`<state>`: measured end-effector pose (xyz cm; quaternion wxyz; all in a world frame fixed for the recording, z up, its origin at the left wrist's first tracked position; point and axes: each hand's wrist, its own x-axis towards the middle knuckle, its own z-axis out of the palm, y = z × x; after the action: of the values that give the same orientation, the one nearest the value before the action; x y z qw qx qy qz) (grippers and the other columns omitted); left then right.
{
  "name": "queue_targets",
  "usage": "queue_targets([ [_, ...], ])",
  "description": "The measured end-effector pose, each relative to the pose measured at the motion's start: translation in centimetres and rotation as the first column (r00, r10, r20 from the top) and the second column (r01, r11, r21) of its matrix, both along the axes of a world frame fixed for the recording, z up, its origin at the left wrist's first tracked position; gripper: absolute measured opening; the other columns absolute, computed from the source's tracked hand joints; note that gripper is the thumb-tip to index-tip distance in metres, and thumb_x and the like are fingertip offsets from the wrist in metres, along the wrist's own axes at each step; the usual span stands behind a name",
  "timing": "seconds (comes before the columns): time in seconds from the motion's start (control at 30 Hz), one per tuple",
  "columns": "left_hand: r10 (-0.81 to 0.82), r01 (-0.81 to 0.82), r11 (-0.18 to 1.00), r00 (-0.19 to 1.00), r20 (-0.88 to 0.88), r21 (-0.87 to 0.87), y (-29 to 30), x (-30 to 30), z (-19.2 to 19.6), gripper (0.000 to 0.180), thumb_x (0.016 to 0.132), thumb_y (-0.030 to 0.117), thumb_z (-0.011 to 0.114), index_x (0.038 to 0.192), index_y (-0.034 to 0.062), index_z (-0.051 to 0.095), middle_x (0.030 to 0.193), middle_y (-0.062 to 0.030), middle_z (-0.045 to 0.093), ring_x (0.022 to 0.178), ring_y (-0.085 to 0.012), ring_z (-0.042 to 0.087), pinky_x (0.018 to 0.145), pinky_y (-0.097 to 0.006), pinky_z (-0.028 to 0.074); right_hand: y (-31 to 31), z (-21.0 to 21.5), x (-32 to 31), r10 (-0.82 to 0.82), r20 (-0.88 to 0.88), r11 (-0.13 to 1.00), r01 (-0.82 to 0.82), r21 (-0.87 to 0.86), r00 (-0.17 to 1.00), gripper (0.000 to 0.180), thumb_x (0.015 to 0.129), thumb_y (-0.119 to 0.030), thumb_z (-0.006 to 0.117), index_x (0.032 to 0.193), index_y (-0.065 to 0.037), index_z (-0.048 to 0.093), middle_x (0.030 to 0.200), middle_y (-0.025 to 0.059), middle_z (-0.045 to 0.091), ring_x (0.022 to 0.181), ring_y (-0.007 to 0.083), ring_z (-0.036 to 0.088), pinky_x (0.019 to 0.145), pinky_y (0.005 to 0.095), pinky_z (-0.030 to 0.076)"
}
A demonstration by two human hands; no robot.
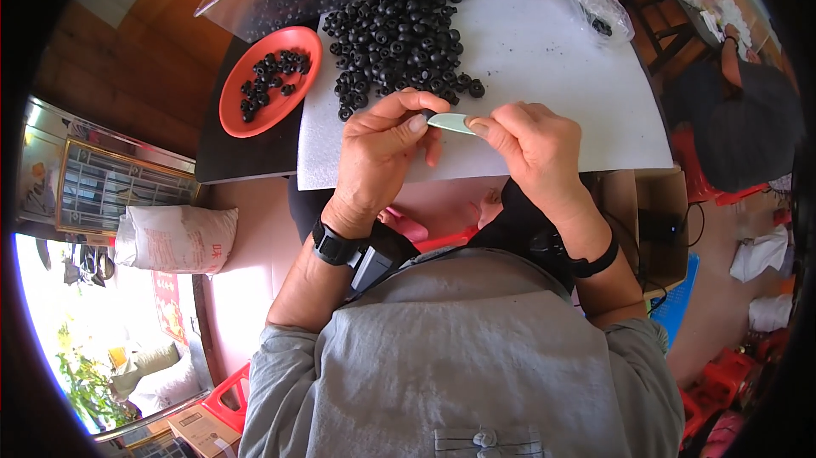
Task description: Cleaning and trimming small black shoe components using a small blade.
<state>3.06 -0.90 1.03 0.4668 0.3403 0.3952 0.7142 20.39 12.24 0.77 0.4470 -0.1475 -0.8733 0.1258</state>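
Upper centre of frame: small black piece being pinched by left hand; pale green tool being grasped by right hand, tip being held at piece. Piece seemingly being worked; next, steady tool pressure likely being needed.

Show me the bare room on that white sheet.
Largest: the white sheet's right side, nearly bare, between the black pile, the clear bag and the right hand. Smaller: its near-left corner, between the red plate and the left hand. Crowded: the upper middle, under the pile.

Black beads, orange-red plate, pale-green tool, plain white sheet
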Motion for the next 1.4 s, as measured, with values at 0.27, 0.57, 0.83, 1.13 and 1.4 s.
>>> queue_targets([
  [0.27,0.010,-0.010,1.000,1.000,-0.001,0.014,-0.11,0.23,-0.09,0.027,0.101,0.001,0.060,0.125,-0.0064,0.070,0.109,-0.0088,0.066,0.087,-0.0174,0.062,0.072,-0.031,0.053,-0.07,0.21,0.47,0.065,-0.072,0.932,-0.086,-0.351,0.995,0.031,0.093,-0.024,0.078,0.074,-0.007,0.061,0.059,0.0069,0.056,0.050,0.0226,0.054,0.048,0.0367,0.039],
  [0.57,0.000,0.003,0.998,0.999,-0.039,0.069,-0.12,0.21,-0.44,0.028,0.101,0.001,0.060,0.127,-0.0061,0.068,0.115,-0.0121,0.065,0.091,-0.0202,0.064,0.072,-0.032,0.053,-0.21,0.03,0.20,-0.003,-0.029,0.977,-0.004,-0.215,1.000,0.031,0.093,-0.024,0.077,0.073,-0.007,0.060,0.058,0.0064,0.055,0.050,0.0231,0.053,0.048,0.0366,0.039],
  [0.83,0.022,-0.021,0.998,1.000,-0.011,0.052,-0.12,0.45,-0.33,0.025,0.102,-0.001,0.058,0.123,-0.0074,0.070,0.110,-0.0091,0.064,0.085,-0.0169,0.061,0.072,-0.030,0.053,-0.10,-0.25,0.12,-0.024,-0.020,0.993,0.022,-0.113,0.999,0.033,0.092,-0.026,0.078,0.073,-0.009,0.058,0.058,0.0048,0.055,0.052,0.0232,0.055,0.047,0.0373,0.041],
  [1.13,0.035,-0.036,0.999,0.998,-0.050,-0.019,-0.01,0.52,0.02,0.024,0.101,-0.002,0.058,0.121,-0.0072,0.070,0.108,-0.0088,0.066,0.083,-0.0160,0.061,0.071,-0.030,0.052,-0.02,-0.45,0.48,0.000,-0.020,0.998,0.001,0.056,1.000,0.032,0.091,-0.026,0.078,0.073,-0.010,0.057,0.059,0.0040,0.055,0.052,0.0229,0.055,0.048,0.0374,0.042],
  [1.4,0.028,-0.026,0.999,0.997,-0.067,0.037,-0.07,0.34,-0.20,0.027,0.101,0.000,0.059,0.124,-0.0070,0.069,0.110,-0.0126,0.066,0.084,-0.0200,0.063,0.070,-0.031,0.052,-0.37,-0.22,0.11,-0.044,-0.056,0.986,0.034,-0.161,0.997,0.029,0.092,-0.023,0.078,0.074,-0.009,0.060,0.059,0.0052,0.056,0.053,0.0227,0.055,0.049,0.0370,0.040],
])
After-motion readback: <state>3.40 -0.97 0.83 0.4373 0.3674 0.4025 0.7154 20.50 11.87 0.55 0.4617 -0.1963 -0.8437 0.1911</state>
